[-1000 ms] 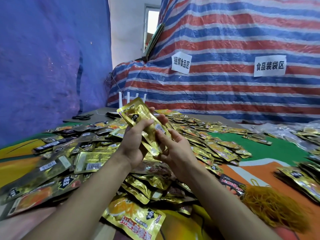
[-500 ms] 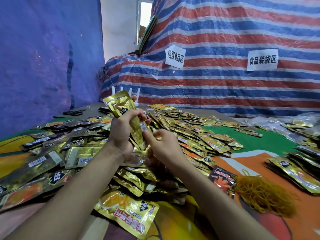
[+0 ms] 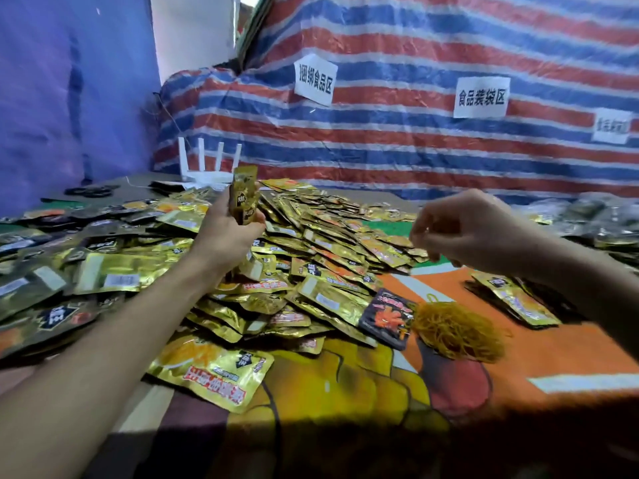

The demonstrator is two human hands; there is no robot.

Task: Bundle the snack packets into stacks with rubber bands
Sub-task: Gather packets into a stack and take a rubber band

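My left hand (image 3: 224,233) grips a small stack of gold snack packets (image 3: 244,198), held upright above the heap. A big loose heap of gold packets (image 3: 328,243) covers the table's left and middle. My right hand (image 3: 466,226) hovers to the right of the heap, apart from the stack. Its fingers are loosely curled and I see nothing in them. Below that hand lies a tangle of yellow rubber bands (image 3: 456,330) on the orange cloth.
A dark red packet (image 3: 385,318) lies beside the bands. More gold packets (image 3: 515,299) lie at the right. One larger gold packet (image 3: 211,371) lies near me. A white router (image 3: 207,167) stands at the back, before the striped tarp wall (image 3: 415,150).
My right hand has let go of the stack and swung to the right, above the rubber bands. My left hand now holds the stack alone, turned upright.
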